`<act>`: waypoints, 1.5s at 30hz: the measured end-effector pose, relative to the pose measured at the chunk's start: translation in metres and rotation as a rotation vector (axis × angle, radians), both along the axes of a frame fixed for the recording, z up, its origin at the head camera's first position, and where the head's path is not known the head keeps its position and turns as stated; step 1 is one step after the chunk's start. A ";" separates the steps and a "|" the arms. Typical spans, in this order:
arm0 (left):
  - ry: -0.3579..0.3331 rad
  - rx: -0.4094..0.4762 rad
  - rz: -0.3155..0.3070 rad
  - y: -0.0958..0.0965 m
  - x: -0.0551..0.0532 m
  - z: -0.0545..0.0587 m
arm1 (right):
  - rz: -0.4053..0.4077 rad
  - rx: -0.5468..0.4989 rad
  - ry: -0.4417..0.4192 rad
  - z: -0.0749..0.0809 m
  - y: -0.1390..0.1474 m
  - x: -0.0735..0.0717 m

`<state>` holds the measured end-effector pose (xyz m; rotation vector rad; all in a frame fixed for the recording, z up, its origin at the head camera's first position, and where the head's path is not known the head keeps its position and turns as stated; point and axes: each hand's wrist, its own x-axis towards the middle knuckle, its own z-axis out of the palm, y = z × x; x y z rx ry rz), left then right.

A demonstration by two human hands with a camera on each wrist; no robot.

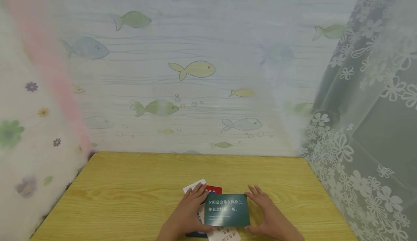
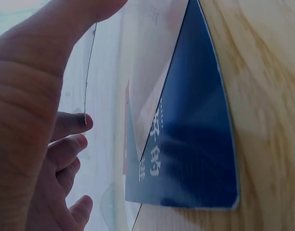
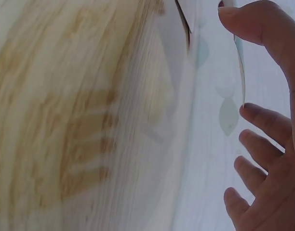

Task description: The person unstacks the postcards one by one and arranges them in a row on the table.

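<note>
A dark green card [image 1: 228, 215] with white printed characters is held up above the table between both hands. My left hand [image 1: 187, 214] pinches its left edge, thumb at the lower corner and index finger at the upper one. On the other side, my right hand [image 1: 267, 214] grips the right edge in the same way. Beneath lies a loose pile: a red card [image 1: 215, 189], a white card [image 1: 195, 185], a pale card [image 1: 224, 235] and a dark blue card [image 2: 200, 144]. The green card hides much of the pile. In both wrist views it appears edge-on.
The pile rests on a yellow wood-grain table [image 1: 130, 183]. A wall covering with fish drawings [image 1: 192, 69] rises behind the table. Flowered fabric [image 1: 29, 154] borders it on the left, and a sheer lace curtain [image 1: 358, 183] hangs along the right.
</note>
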<state>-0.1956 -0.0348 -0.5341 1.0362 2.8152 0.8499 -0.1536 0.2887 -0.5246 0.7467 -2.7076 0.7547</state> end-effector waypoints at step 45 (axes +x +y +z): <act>0.097 -0.155 0.010 0.117 -0.091 0.001 | -0.097 0.043 -0.334 0.023 0.094 -0.085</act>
